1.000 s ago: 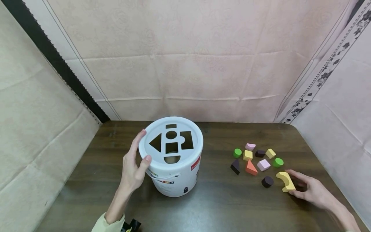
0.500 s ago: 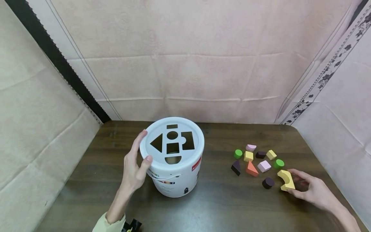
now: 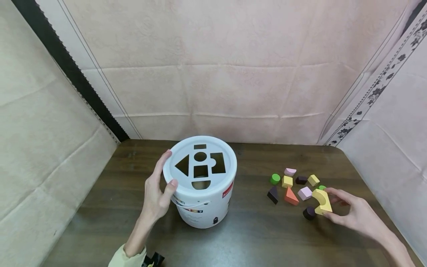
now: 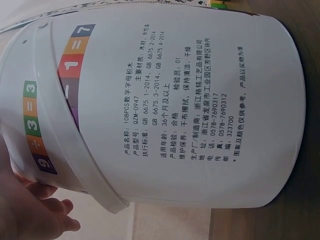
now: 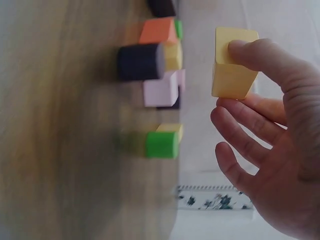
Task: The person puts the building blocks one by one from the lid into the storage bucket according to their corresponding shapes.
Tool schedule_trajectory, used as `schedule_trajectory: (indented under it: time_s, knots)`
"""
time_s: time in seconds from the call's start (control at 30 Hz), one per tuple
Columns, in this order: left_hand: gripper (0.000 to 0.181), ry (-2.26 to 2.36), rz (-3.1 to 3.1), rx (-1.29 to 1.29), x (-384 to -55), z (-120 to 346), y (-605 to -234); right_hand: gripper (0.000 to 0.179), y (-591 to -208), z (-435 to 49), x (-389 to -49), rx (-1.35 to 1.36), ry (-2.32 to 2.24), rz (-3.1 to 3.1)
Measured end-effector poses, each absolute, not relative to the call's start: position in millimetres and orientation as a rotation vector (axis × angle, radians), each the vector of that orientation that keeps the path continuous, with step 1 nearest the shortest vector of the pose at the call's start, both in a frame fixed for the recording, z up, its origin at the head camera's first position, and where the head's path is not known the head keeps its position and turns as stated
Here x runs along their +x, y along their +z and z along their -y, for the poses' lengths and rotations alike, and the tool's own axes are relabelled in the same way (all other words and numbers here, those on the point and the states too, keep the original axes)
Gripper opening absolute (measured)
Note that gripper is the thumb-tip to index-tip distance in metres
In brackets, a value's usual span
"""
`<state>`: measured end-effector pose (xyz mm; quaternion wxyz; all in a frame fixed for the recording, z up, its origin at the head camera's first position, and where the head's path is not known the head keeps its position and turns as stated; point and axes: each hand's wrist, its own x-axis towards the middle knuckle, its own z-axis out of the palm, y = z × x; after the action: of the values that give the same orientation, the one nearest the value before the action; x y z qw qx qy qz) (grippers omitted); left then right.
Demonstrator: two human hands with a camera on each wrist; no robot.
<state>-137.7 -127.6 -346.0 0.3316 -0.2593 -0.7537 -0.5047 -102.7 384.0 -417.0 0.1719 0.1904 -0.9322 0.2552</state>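
A white bucket (image 3: 204,207) stands upright on the table, its lid (image 3: 213,144) cut with shaped holes, among them a triangle, a circle and a square. My left hand (image 3: 156,194) grips the lid's left side, thumb in front and fingers spread round the rim; in the left wrist view part of that hand (image 4: 35,210) shows beside the printed bucket wall. At the right, my right hand (image 3: 357,213) pinches a yellow arch block (image 3: 322,202) between thumb and fingers. The right wrist view shows this arch block (image 5: 235,65) raised off the table.
Left of the right hand lie several loose blocks: an orange triangle (image 3: 291,196), a dark triangle (image 3: 272,194), a dark cylinder (image 3: 309,213), a lilac block (image 3: 305,193) and a green cylinder (image 3: 275,179). Cloth (image 3: 213,89) hangs behind the wooden table (image 3: 110,222).
My right hand has lifted the yellow arch block off the table and moved it slightly left and away from me. My left hand stays on the bucket.
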Motion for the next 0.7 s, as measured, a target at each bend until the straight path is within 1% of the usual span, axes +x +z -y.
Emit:
schedule_trajectory:
  time_s: [0.27,0.47,0.7]
  knots:
    - [0.057,-1.29,1.941,-0.677,-139,127,-347,0.068,-395,-361,-107,0.566,0.653,2.622]
    - [0.056,-1.289,1.916,-0.682,-140,127,-347,0.07,-379,-343,-110,0.676,0.651,2.569]
    - [0.056,-1.29,1.92,-0.672,-140,128,-347,0.064,-357,-325,-118,0.738,0.642,2.591]
